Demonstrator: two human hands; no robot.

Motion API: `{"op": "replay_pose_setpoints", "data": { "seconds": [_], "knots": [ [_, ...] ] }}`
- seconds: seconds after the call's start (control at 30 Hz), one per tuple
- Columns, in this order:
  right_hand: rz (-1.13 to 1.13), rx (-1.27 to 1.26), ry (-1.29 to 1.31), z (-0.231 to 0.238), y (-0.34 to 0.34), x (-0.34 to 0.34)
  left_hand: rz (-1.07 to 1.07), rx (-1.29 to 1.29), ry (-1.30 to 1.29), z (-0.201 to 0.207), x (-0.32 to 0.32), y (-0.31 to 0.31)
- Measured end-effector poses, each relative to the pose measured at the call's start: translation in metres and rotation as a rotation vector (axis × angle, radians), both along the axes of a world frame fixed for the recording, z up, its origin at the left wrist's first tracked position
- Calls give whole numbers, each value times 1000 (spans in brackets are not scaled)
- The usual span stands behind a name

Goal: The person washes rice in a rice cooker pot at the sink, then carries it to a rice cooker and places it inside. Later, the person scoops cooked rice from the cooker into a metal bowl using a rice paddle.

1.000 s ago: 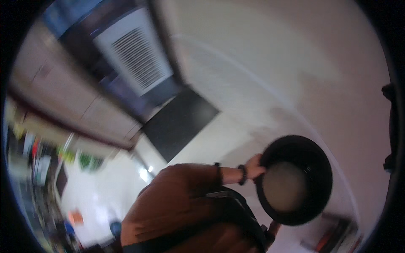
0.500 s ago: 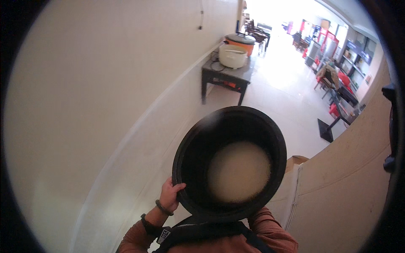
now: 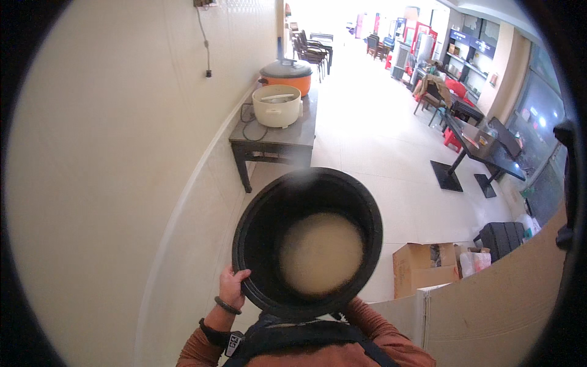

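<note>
A large black inner pot [image 3: 260, 244] of a rice cooker fills the space before my chest, its mouth tilted up toward me. Pale grains that look like rice [image 3: 321, 254] lie at its bottom, possibly with water. My left hand [image 3: 232, 285] grips the rim at the lower left, the thumb over the edge and the fingers outside. On the right, my forearm [image 3: 379, 324] reaches under the pot, whose body hides that hand. Ahead, a cream cooker body [image 3: 278, 113] stands uncovered with a white piece inside, in front of an orange lidded cooker [image 3: 287, 82].
Both cookers stand on a dark low table [image 3: 275, 137] against the left wall [image 3: 122, 153]. A tiled floor [image 3: 361, 153] stretches ahead. To the right are an open cardboard box [image 3: 422, 269], a black pedestal table [image 3: 489, 153], chairs and a curved partition edge [image 3: 489, 312].
The view has swung right and come closer to the table with the cookers. The pot stays in my hold, with the left hand on the same rim spot. The cardboard box shows more fully.
</note>
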State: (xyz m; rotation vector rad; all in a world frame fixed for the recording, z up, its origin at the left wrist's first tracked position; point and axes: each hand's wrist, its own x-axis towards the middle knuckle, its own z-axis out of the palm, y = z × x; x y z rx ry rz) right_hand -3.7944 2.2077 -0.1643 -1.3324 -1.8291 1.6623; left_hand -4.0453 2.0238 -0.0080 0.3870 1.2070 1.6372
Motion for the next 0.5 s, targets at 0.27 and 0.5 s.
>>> {"op": "replay_pose_setpoints", "data": {
  "seconds": [0.27, 0.5],
  "knots": [
    [-222, 605, -235, 42, 161, -32, 63, -78, 22, -21, -122, 175],
    [-303, 247, -61, 57, 345, -22, 230, -200, 34, -42, -196, 286]
  ]
}}
